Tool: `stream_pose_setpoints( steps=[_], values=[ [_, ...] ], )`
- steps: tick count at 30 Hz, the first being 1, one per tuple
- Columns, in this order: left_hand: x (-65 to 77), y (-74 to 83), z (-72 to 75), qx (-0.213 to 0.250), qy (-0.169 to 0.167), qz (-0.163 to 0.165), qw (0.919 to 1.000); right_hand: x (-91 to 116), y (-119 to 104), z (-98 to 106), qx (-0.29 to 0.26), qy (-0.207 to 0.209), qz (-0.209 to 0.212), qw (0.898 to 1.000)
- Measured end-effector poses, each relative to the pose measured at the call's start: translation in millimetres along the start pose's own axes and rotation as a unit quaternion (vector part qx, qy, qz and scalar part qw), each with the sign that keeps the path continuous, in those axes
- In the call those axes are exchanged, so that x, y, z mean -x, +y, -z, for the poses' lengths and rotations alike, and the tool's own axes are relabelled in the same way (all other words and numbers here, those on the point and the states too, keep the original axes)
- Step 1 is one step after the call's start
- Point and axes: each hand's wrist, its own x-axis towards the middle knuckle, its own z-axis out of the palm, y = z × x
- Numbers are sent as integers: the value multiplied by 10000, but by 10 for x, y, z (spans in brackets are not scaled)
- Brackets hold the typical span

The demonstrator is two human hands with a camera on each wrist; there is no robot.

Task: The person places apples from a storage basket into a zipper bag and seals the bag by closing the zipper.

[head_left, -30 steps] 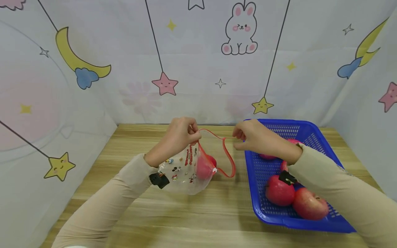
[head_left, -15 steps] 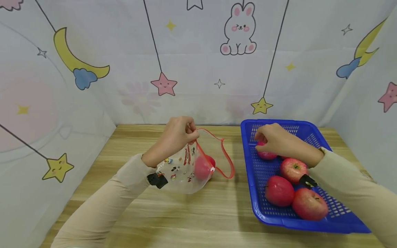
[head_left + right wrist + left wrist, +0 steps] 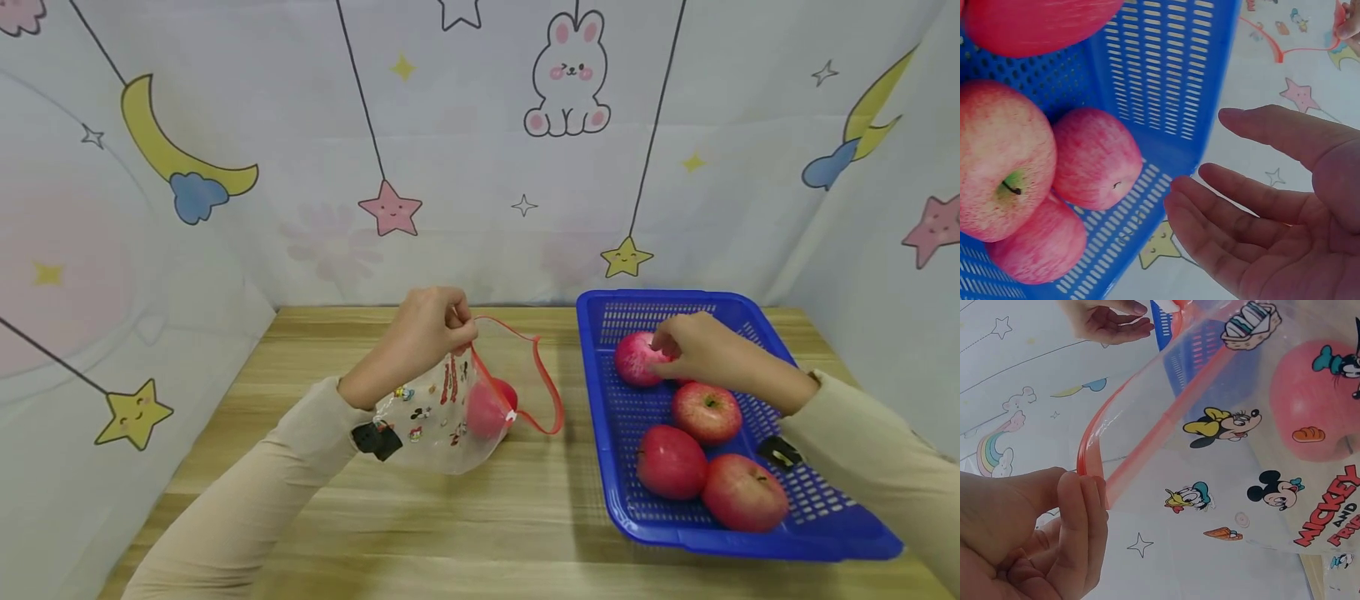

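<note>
My left hand [image 3: 431, 329] pinches the red zip edge of a clear plastic zip bag [image 3: 427, 425] printed with cartoon figures. The bag's mouth gapes toward the right, and a red apple [image 3: 487, 412] lies inside, seen through the film. In the left wrist view, thumb and fingers meet on that red edge. Over the blue basket [image 3: 592, 400] hovers my right hand [image 3: 705, 350], its fingertips overlapping a pink-red apple [image 3: 636, 360] in the head view. The right wrist view shows thumb and fingers spread, holding nothing, apart from the nearest apple [image 3: 1097, 159].
More apples sit in the basket: a streaked one [image 3: 707, 412], a dark red one [image 3: 671, 462] and a paler one [image 3: 745, 493]. The basket stands at the right of the wooden table [image 3: 450, 533]. A printed cloth [image 3: 480, 167] hangs behind.
My right hand has moved right, from beside the bag's mouth to above the basket, uncovering apples there. The left hand keeps its pinch on the bag, almost unmoved.
</note>
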Motion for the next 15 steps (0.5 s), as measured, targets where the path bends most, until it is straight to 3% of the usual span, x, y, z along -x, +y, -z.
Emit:
stream_pose_setpoints(
  steps=[15],
  values=[
    [-8, -40, 11, -152, -38, -8, 9999, 182, 282, -72, 83, -191, -403, 9990]
  ],
)
